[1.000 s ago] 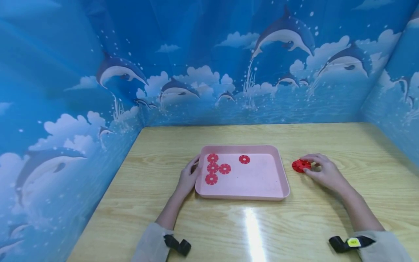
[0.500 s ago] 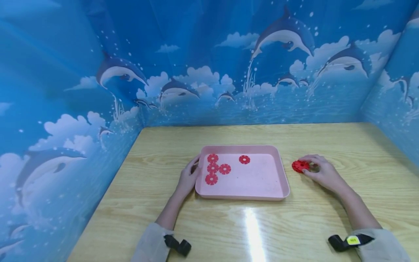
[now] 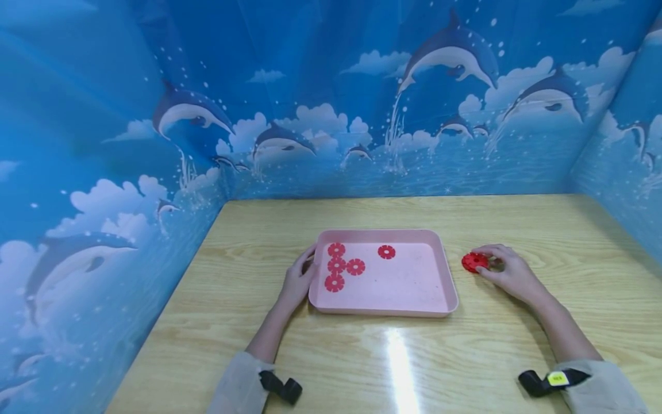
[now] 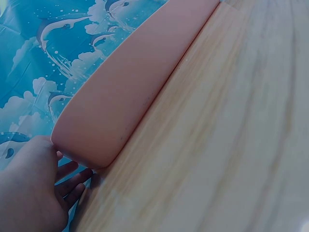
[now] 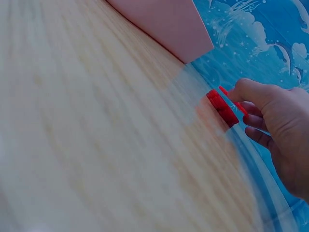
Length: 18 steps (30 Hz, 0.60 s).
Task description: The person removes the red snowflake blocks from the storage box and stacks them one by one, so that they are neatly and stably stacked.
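Observation:
My left hand (image 3: 299, 282) holds the pink tray (image 3: 383, 312) at its left end. In the left wrist view its fingers (image 4: 72, 183) bend in at the foot of the tray's wall. Four-sided and shallow, the tray has several red snowflake discs lying flat in it: a cluster (image 3: 336, 265) at the left and a single disc (image 3: 386, 252) near the far side. Right of the tray, my right hand (image 3: 509, 273) pinches a red snowflake disc (image 5: 243, 109) tilted off a small stack (image 5: 223, 109) of the same discs on the table.
A light wood-grain table (image 3: 362, 368) carries everything. Blue sheets with printed dolphins (image 3: 331, 144) wall it in at the back and both sides. Black wrist cameras (image 3: 553, 384) sit on both sleeves. The tray's right wall stands close to the disc stack.
My right hand has shifted very slightly left on the red discs and its fingers have adjusted there. The left hand and the tray have stayed put.

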Tool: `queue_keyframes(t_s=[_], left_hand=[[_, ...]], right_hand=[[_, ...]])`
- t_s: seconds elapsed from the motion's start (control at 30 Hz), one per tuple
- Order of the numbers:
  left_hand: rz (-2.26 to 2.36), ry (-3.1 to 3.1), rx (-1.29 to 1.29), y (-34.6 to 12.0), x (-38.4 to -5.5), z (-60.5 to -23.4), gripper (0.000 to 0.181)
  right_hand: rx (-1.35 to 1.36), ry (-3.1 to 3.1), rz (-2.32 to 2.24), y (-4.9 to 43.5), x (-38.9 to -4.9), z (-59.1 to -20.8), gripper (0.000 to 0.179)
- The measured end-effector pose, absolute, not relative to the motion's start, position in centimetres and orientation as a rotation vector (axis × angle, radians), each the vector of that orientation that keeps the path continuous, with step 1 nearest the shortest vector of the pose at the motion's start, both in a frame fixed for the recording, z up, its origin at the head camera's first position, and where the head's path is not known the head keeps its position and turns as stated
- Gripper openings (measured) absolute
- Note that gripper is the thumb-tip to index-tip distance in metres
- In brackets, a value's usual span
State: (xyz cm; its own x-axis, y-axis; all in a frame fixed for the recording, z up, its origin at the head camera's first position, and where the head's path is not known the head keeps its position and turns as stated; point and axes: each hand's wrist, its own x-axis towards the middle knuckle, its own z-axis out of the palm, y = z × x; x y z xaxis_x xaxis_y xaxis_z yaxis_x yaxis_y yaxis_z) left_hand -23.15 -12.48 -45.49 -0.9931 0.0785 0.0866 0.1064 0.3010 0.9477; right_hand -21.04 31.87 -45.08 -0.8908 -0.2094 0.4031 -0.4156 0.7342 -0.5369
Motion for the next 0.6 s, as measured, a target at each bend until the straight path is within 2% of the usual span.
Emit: queue_keyframes(t_s=[0.6], left_hand=[[-1.833,-2.506,-0.189,-12.52,-23.18,-45.58,0.045]], right_hand=[[0.411,-2.637,0.954,31.69,-21.05,-45.19,0.035]])
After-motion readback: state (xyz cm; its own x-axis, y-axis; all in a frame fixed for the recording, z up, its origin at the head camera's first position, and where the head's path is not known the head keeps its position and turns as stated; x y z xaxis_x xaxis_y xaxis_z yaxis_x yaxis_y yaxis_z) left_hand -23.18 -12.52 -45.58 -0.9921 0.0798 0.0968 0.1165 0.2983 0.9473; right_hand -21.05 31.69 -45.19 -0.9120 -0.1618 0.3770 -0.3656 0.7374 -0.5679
